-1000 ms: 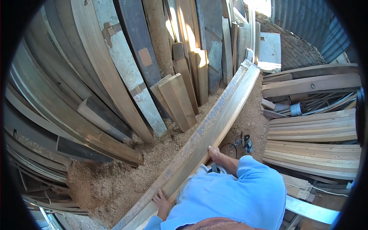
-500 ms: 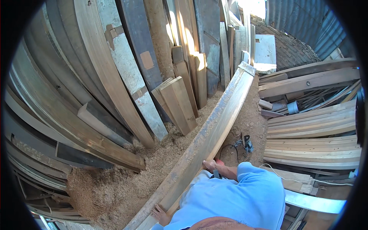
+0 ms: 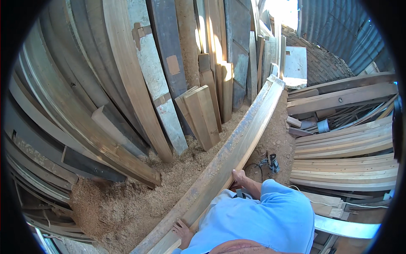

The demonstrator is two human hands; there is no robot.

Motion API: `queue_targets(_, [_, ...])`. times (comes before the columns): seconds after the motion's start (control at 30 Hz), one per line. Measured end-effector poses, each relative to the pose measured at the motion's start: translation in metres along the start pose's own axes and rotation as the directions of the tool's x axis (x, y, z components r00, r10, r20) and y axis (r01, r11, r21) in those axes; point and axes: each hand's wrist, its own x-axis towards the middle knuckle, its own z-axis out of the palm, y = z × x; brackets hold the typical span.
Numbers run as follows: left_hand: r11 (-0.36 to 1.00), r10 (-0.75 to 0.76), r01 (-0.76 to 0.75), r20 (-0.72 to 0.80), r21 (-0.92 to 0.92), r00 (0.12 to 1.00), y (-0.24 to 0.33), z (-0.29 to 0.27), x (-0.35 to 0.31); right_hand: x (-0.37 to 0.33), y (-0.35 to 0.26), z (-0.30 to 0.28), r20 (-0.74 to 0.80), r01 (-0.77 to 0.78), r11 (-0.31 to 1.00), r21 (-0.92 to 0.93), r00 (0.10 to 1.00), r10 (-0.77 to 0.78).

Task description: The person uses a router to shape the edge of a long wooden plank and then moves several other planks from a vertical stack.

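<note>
A long wooden board (image 3: 225, 172) runs diagonally from the lower left to the upper right, along a narrow beam-like bench (image 3: 220, 155) speckled with sawdust. My left hand (image 3: 182, 232) rests on the board's near part, fingers spread across the wood. Farther along, my right hand (image 3: 241, 177) grips the board's right edge; part of its fingers is hidden below that edge. On the ground beyond the right hand lies a blue power tool (image 3: 273, 163) with a dark cord.
Sawdust (image 3: 122, 205) covers the floor left of the bench. Tall planks (image 3: 135, 80) lean along the left and back. Stacked boards (image 3: 344, 171) fill the right side. A white cable (image 3: 338, 201) crosses near them, and a corrugated metal sheet (image 3: 327, 29) stands behind.
My right hand has shifted slightly up and right along the board edge. A red thing beside it no longer shows. My left hand stays on the board, and the view has shifted slightly.
</note>
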Motion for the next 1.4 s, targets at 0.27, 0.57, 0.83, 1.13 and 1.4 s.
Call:
queue_targets(0.27, [0.995, -0.027, 0.025, -0.017, -0.100, 0.999, 0.007, -0.031, -0.014, 0.030, 0.021, 0.006, 0.100, 0.085, 0.960, 0.267, 0.988, -0.115])
queue_targets(0.57, [0.998, -0.026, 0.023, -0.046, -0.052, 0.999, -0.025, -0.032, -0.026, 0.001, 0.037, 0.017, 0.283, 0.064, 0.947, 0.315, 0.946, -0.158])
queue_targets(0.83, [0.995, -0.027, 0.026, -0.016, -0.094, 0.999, 0.027, -0.040, -0.027, 0.036, 0.029, -0.026, 0.292, 0.129, 0.949, 0.289, 0.932, -0.216])
queue_targets(1.13, [0.549, -0.735, 0.655, 0.073, -0.520, 0.674, 0.097, -0.107, -0.060, 0.076, -0.001, -0.052, 0.621, 0.323, 0.917, -0.235, 0.775, -0.114])
queue_targets(1.4, [-0.522, -0.799, -0.241, 0.370, -0.818, 0.474, 0.111, 0.008, -0.042, 0.031, -0.102, 0.002, 0.870, 0.842, 0.242, -0.482, 0.492, 0.024])
